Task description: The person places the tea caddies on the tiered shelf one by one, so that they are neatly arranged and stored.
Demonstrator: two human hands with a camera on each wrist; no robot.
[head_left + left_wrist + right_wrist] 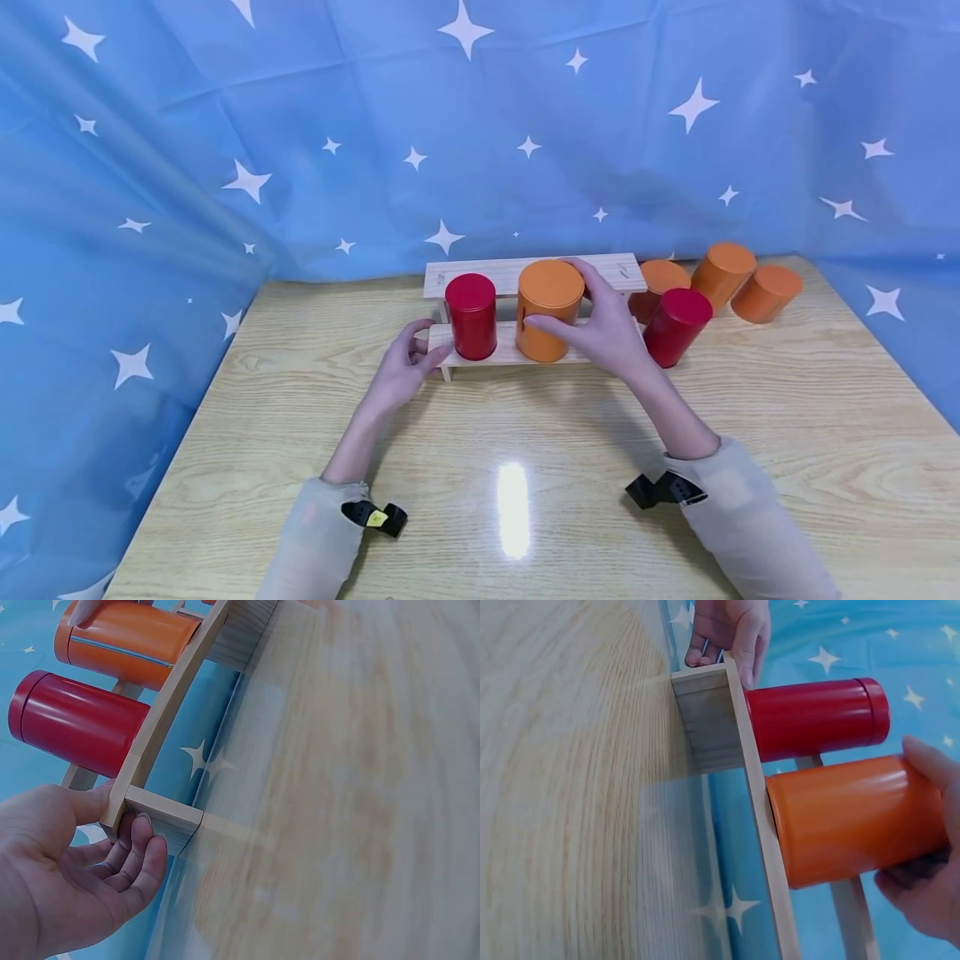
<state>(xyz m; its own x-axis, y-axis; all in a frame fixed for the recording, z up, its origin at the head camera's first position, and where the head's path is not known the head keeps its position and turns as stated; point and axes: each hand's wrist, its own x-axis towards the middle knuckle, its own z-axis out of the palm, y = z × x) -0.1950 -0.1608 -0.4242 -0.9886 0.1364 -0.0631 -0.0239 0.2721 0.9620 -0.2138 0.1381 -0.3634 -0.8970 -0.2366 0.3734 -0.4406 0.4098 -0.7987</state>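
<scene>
A two-step wooden rack stands at the back of the table. On its lower step, toward the left end, a red canister is upright. To the right of it my right hand grips an orange canister, thumb in front and fingers round the far side. That canister's base is right at the lower step in the right wrist view. My left hand holds the left end of the lower step, thumb on the top edge and fingers curled beneath the board.
Right of the rack, another red canister stands in front of several orange ones, such as a tall one and a short one. A blue star-printed cloth hangs behind the wood-grain table.
</scene>
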